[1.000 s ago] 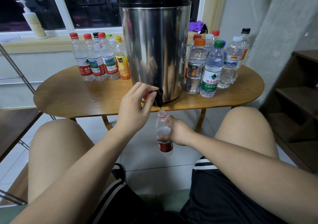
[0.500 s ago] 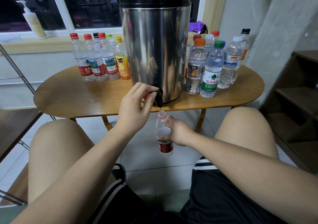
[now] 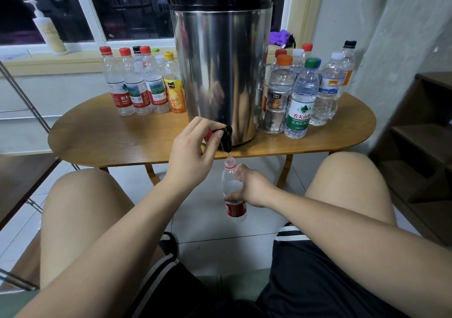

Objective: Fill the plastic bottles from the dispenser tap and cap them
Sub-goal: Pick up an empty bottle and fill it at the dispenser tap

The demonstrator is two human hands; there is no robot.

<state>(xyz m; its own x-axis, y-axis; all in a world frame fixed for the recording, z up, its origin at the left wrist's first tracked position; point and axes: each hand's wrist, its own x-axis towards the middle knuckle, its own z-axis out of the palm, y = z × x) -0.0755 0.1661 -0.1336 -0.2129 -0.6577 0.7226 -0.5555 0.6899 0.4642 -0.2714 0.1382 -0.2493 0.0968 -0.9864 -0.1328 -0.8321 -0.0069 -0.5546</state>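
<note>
As tap [image 3: 227,137] fills bottle [image 3: 235,209], 农夫山泉 bottle [image 3: 299,113] behind

Left hand [image 3: 193,151] pinches the black tap [image 3: 226,138] at the foot of the steel dispenser [image 3: 220,73], and a thin stream drops into the open neck of the red-labelled bottle [image 3: 233,195] — gripped upright by the right hand [image 3: 249,185], just below the bench [image 3: 122,136] edge. Capped bottles crowd the bench on both sides of the dispenser — a left cluster [image 3: 137,85] and a right cluster [image 3: 300,97].
</note>
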